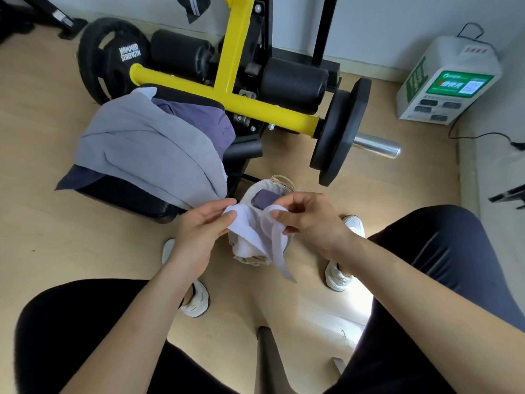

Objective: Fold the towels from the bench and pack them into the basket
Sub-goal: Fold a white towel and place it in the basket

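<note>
A black weight plate (112,59) leans at the far left, behind the counter (127,199). On the counter lie a grey towel (147,150) and, under and behind it, a purple towel (199,115), both loose and unfolded. A yellow bar (227,102) runs across behind them to a second plate (338,132) on the right.

The left hand (199,226) pinches the left edge of a white towel (250,234) between thumb and fingers. The towel hangs over the basket (272,184), which stands on the floor between the person's white shoes, and hides most of its opening. A folded purple towel (265,199) shows inside the basket at its far side. The right hand (309,220) grips the white towel's right edge, fingers curled; a strip of the cloth trails down from it.

A white box (451,81) with a green label stands by the wall at the far right.
</note>
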